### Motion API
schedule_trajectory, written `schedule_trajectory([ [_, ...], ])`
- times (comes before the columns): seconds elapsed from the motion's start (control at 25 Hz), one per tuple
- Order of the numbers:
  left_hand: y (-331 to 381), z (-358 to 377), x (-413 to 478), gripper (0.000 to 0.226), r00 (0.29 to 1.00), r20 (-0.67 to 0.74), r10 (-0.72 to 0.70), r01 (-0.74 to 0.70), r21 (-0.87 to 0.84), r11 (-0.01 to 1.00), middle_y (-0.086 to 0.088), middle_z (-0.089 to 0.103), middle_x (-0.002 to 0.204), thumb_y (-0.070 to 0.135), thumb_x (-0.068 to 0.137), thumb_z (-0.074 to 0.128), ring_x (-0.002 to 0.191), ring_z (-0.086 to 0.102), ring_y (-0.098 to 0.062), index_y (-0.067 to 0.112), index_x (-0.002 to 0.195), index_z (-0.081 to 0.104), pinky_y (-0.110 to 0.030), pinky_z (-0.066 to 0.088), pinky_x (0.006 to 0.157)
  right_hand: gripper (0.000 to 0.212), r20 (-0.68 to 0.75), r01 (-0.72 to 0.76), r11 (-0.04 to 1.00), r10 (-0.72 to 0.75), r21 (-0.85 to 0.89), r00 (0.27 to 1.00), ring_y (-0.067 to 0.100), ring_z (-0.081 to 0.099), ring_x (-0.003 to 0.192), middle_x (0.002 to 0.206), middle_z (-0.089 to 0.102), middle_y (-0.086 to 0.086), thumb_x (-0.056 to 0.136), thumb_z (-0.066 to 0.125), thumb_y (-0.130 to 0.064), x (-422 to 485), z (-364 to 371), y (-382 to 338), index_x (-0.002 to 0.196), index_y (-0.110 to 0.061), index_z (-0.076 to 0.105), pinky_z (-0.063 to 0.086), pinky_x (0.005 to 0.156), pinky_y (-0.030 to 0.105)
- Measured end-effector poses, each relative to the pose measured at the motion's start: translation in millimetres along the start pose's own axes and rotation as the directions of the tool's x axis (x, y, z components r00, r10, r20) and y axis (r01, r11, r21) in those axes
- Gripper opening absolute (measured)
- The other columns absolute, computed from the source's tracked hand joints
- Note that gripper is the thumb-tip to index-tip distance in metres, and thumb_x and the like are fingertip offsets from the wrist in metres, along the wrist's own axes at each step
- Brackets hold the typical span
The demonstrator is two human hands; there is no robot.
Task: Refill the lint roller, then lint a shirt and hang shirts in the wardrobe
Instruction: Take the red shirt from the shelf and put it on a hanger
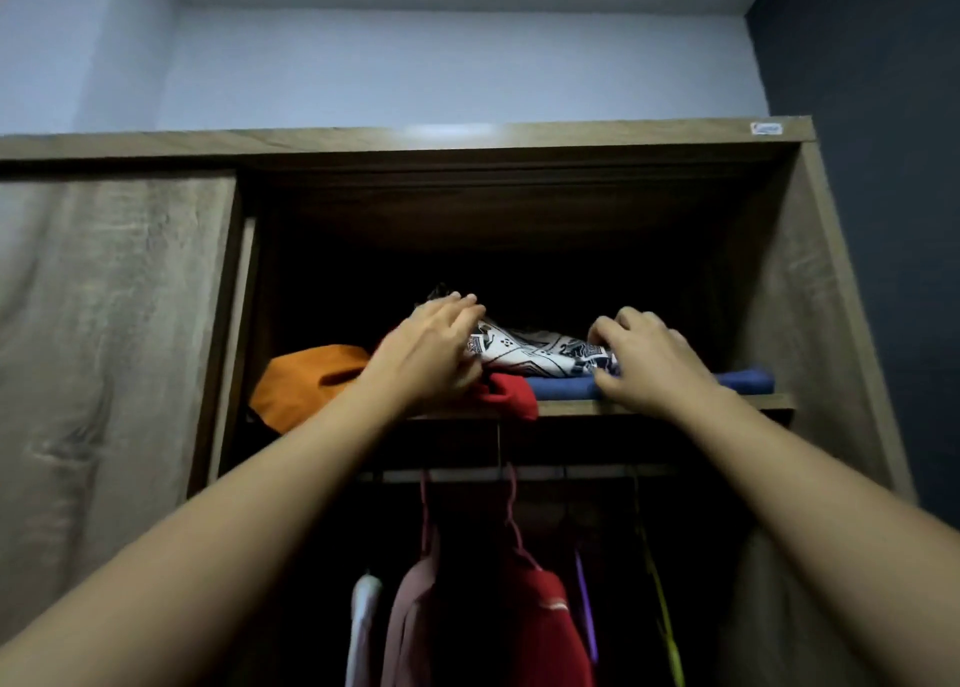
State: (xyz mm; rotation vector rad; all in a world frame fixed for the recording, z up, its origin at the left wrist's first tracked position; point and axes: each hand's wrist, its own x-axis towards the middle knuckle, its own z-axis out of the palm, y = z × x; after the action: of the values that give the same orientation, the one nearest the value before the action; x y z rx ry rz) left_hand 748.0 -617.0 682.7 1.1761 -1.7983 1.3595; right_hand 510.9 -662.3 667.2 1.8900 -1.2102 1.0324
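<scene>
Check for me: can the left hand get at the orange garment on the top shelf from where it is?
Probably yes. The orange garment lies at the shelf's open front, just left of the left hand, with nothing between them. The hand now rests on the patterned cloth.

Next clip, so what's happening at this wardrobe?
A person is reaching up with both arms to the top shelf of an open wardrobe. The left hand and right hand are on either end of a folded black-and-white patterned cloth, which lies on a red garment and a blue one. An orange garment sits further left. Below, clothes hang on the rail. No lint roller is in sight.
</scene>
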Motion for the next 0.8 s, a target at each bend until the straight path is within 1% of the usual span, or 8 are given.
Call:
schedule_trajectory([
  [0.08, -19, 0, 13, 0.070, 0.981, 0.195, 0.012, -0.007, -0.027, 1.000, -0.008, 0.032, 0.151, 0.034, 0.083, 0.060, 0.139, 0.027, -0.021, 0.012, 0.143, 0.032, -0.032, 0.022, 0.113, 0.050, 0.110, 0.054, 0.998, -0.052, -0.019, 0.993, 0.028, 0.045, 0.117, 0.122, 0.047, 0.007, 0.077, 0.061, -0.030, 25, 5, 0, 0.124, -0.024, 0.045, 0.042, 0.093, 0.040],
  [0.16, -26, 1, 25, 0.081, 0.958, 0.285, 0.029, -0.044, 0.047, 0.998, -0.001, 0.022, 0.155, 0.041, 0.080, 0.060, 0.142, 0.018, -0.018, 0.018, 0.147, 0.021, -0.037, 0.016, 0.114, 0.061, 0.253, 0.037, 0.998, -0.050, 0.057, 0.966, 0.028, 0.044, 0.121, 0.129, 0.045, 0.009, 0.075, 0.064, -0.028, 46, 9, 2, 0.132, -0.024, 0.041, 0.041, 0.100, 0.037],
  [0.28, -28, 6, 43, 0.085, 0.925, 0.380, 0.002, -0.042, 0.096, 0.995, 0.000, 0.020, 0.155, 0.050, 0.078, 0.059, 0.140, 0.023, -0.020, 0.024, 0.148, 0.018, -0.048, 0.019, 0.112, 0.063, 0.410, -0.061, 0.989, 0.001, 0.132, 0.912, 0.027, 0.045, 0.125, 0.137, 0.046, 0.011, 0.076, 0.065, -0.031, 65, 21, 7, 0.135, -0.027, 0.041, 0.038, 0.102, 0.032],
  [0.4, -31, 17, 55, 0.077, 0.904, 0.428, -0.019, -0.063, 0.177, 0.982, 0.003, 0.029, 0.152, 0.061, 0.080, 0.052, 0.135, 0.033, -0.023, 0.031, 0.145, 0.023, -0.051, 0.028, 0.106, 0.056, 0.490, -0.127, 0.974, 0.020, 0.187, 0.872, 0.026, 0.045, 0.125, 0.139, 0.047, 0.007, 0.078, 0.061, -0.037, 73, 36, 17, 0.132, -0.035, 0.044, 0.037, 0.102, 0.032],
  [0.48, -31, 26, 59, 0.072, 0.892, 0.453, -0.011, -0.086, 0.193, 0.977, 0.004, 0.032, 0.150, 0.063, 0.081, 0.049, 0.133, 0.035, -0.024, 0.037, 0.144, 0.023, -0.055, 0.027, 0.104, 0.056, 0.500, -0.136, 0.960, -0.004, 0.244, 0.866, 0.023, 0.045, 0.125, 0.140, 0.046, 0.004, 0.080, 0.061, -0.041, 76, 44, 24, 0.133, -0.036, 0.044, 0.035, 0.106, 0.032],
  [0.56, -32, 33, 62, 0.074, 0.866, 0.498, -0.043, -0.062, 0.193, 0.979, 0.002, 0.028, 0.152, 0.057, 0.082, 0.051, 0.137, 0.029, -0.024, 0.039, 0.145, 0.017, -0.064, 0.016, 0.105, 0.060, 0.514, -0.128, 0.938, -0.059, 0.322, 0.856, 0.020, 0.043, 0.128, 0.144, 0.044, 0.001, 0.080, 0.063, -0.038, 80, 49, 29, 0.136, -0.036, 0.041, 0.032, 0.110, 0.034],
  [0.64, -31, 36, 69, 0.068, 0.848, 0.523, -0.085, -0.032, 0.210, 0.977, -0.001, 0.037, 0.147, 0.050, 0.085, 0.053, 0.135, 0.033, -0.024, 0.035, 0.144, 0.023, -0.070, 0.010, 0.103, 0.061, 0.514, -0.100, 0.928, -0.107, 0.360, 0.851, 0.019, 0.041, 0.130, 0.146, 0.041, 0.000, 0.082, 0.061, -0.032, 83, 52, 32, 0.138, -0.035, 0.038, 0.031, 0.111, 0.033],
  [0.8, -30, 33, 86, 0.047, 0.884, 0.447, -0.134, 0.027, 0.239, 0.971, -0.006, 0.053, 0.132, 0.042, 0.088, 0.053, 0.122, 0.050, -0.028, 0.035, 0.133, 0.041, -0.071, 0.014, 0.102, 0.051, 0.362, 0.072, 0.950, -0.185, 0.305, 0.914, 0.021, 0.054, 0.116, 0.130, 0.058, 0.003, 0.083, 0.061, -0.023, 84, 56, 33, 0.132, -0.031, 0.049, 0.041, 0.097, 0.028],
])
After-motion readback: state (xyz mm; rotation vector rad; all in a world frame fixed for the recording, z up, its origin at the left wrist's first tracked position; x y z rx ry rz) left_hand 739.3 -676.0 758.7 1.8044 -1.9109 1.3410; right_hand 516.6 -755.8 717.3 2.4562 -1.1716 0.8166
